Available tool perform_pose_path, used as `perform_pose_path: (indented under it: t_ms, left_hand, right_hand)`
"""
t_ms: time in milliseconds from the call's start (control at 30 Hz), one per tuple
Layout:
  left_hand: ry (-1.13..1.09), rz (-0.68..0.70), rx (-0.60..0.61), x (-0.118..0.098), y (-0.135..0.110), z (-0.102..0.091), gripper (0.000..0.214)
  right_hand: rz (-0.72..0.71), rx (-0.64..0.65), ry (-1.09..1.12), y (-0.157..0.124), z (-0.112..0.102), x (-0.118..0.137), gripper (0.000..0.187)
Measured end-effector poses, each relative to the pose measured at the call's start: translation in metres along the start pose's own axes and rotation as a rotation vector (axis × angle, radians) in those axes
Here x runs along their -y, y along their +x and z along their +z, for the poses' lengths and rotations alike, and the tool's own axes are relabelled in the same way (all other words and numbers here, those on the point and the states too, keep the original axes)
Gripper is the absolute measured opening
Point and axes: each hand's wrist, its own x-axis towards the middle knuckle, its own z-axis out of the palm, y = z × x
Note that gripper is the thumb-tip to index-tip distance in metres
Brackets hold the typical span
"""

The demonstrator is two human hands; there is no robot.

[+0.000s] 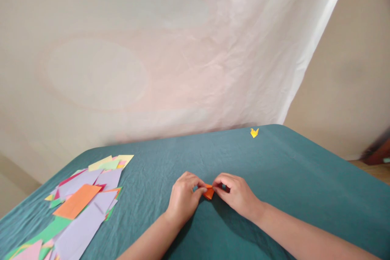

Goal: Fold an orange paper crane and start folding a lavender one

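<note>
Between my two hands is a small piece of folded orange paper (209, 193), just above or on the cloth-covered table. My left hand (186, 196) pinches its left corner between thumb and fingers. On the other side, my right hand (236, 193) grips the upper right corner with thumb and forefinger. The fingertips hide both corners of the paper. Far from the hands, a small yellow paper crane (254, 133) stands near the table's back edge, to the right.
A loose heap of coloured paper sheets (83, 227) spreads over the left side, with an orange sheet (78, 201) on top. Green cloth (304, 195) covers the table. Behind its back edge hangs a pale sheet (183, 48).
</note>
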Motion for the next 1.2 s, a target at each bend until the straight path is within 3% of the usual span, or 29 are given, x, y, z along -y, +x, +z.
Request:
perform_pose_path:
  t_ms: [167,533,633,800,967,1200]
  left_hand:
    - [0.115,0.165,0.062,-0.01,0.0,-0.003,0.014]
    - [0.076,0.128,0.026,-0.009,-0.001,-0.001,0.017]
    - [-0.026,0.027,-0.028,-0.007,0.0,-0.003,0.017]
    - [-0.327,-0.376,-0.109,0.011,0.005,0.0,0.009]
    - [-0.7,-0.492,-0.094,0.02,0.007,0.007,0.018]
    - [-0.906,-0.533,-0.025,0.015,0.006,0.012,0.029]
  right_hand:
    - [-0.008,0.001,-0.003,-0.001,0.0,0.001,0.01]
    - [0.008,-0.01,0.048,-0.001,0.0,0.002,0.01]
    - [0.062,-0.055,0.145,0.0,-0.001,0.002,0.009]
    - [0.092,-0.048,0.238,0.0,-0.003,0.003,0.023]
    - [0.058,-0.014,0.212,0.0,0.0,0.006,0.027]
    - [0.195,0.007,0.313,0.002,0.002,0.0,0.024]
